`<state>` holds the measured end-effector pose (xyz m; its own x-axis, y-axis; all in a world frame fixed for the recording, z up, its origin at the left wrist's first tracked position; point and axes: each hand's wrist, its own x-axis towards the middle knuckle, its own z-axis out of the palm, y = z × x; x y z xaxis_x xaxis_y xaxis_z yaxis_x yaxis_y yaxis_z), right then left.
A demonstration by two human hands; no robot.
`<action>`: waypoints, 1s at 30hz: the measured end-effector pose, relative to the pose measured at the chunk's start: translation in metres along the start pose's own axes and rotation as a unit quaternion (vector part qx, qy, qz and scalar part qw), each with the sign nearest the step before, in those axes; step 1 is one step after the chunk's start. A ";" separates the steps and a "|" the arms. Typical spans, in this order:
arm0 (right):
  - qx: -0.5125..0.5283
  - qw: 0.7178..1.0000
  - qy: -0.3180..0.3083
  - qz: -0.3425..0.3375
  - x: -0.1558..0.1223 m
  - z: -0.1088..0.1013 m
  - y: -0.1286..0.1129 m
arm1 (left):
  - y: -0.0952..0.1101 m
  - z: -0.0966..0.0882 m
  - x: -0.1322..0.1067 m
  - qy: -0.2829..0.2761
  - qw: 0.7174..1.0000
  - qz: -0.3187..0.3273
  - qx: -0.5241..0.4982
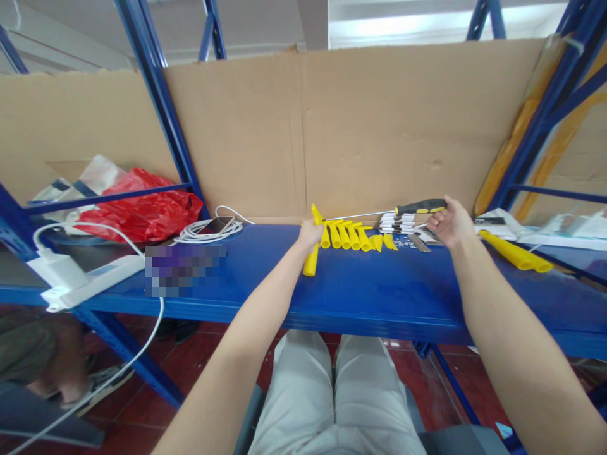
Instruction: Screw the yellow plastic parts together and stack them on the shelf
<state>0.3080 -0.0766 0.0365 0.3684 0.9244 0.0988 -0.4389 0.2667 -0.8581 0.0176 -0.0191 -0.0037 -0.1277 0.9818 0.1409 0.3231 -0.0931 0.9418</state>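
My left hand (310,236) is closed around the middle of a yellow plastic tube-shaped piece (311,263), held upright and leaning slightly. In my right hand (451,222) is the end of a screwdriver (420,206) with a black and yellow handle. Its long thin shaft points left and reaches the yellow piece near my left fingers; whether the tip touches is too small to tell. Just right of my left hand, several similar yellow pieces (353,237) lie in a row. Small yellow parts (389,242), little metal bits (404,242) and flat metal strips (419,242) lie between the hands.
White packets (397,222) are stacked against the cardboard wall (379,139). More yellow tubes (512,251) lie at right. On the left are a coiled white cable (208,230), a power strip (102,278) and a red plastic bag (147,205). A blue shelf edge (351,322) runs above my knees.
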 end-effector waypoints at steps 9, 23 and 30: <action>0.015 1.000 0.009 -0.016 -0.001 0.000 0.002 | 0.000 -0.001 -0.001 0.000 1.000 0.002 -0.007; 0.012 1.000 -0.010 -0.002 -0.001 0.001 0.001 | -0.002 0.000 0.003 0.001 1.000 0.004 -0.004; 0.003 1.000 -0.010 -0.024 0.001 -0.001 0.002 | 0.001 -0.001 -0.002 0.010 1.000 -0.006 -0.023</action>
<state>0.3087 -0.0752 0.0346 0.3726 0.9159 0.1492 -0.4270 0.3120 -0.8487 0.0172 -0.0215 -0.0027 -0.1495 0.9795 0.1352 0.2775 -0.0897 0.9565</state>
